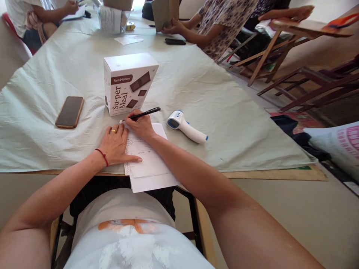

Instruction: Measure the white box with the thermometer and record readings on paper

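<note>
A black pen (146,113) is gripped in my right hand (140,125), its tip near the top left of a white paper sheet (151,160). My left hand (116,144) lies flat with fingers stretched, pressing on the left edge of the papers. Printed lines and a round stamp show on the top sheet; the stack's lower end juts past the table edge. Just beyond my hands stands an upright white box (126,82) marked "Su-per Meal". To the right of the papers rests a white and blue infrared thermometer (186,127).
A smartphone (70,111) lies to the left on the pale tablecloth (202,86). Farther back are a clear container (113,20), a yellow tape measure (130,25) and a black case (175,41). Other people sit at the far side; one person's hands (174,27) hold a cardboard box. Wooden chairs (308,84) stand right.
</note>
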A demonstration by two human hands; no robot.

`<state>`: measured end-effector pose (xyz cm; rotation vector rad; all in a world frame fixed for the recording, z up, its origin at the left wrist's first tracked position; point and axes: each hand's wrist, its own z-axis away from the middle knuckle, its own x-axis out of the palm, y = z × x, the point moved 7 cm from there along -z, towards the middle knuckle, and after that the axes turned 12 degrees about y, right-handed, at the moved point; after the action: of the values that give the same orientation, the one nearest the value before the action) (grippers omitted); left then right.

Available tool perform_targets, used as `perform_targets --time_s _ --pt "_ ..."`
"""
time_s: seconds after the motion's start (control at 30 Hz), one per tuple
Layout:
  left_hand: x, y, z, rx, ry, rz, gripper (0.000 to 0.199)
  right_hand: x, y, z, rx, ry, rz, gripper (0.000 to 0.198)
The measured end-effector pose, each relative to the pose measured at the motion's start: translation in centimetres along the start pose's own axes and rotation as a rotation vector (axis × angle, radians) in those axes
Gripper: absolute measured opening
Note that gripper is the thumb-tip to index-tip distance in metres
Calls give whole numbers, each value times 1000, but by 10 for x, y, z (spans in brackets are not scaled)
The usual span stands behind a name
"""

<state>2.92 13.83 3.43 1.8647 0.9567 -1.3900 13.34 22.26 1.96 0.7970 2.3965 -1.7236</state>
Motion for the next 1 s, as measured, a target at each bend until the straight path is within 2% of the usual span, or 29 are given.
perform_targets --time_s 0.17,0.47,0.73,1.0 --pt "-2 1 0 20 24 12 114 3 1 0 -18 -32 31 5" --pt "-1 1 0 4 -7 -24 116 4 2 1 -44 -38 60 7" --pt "-1 1 1 24 23 -14 116 5 4 -1 -44 -24 34 8" --pt "-2 1 1 4 -10 -46 116 3 5 -2 -61 34 17 7"
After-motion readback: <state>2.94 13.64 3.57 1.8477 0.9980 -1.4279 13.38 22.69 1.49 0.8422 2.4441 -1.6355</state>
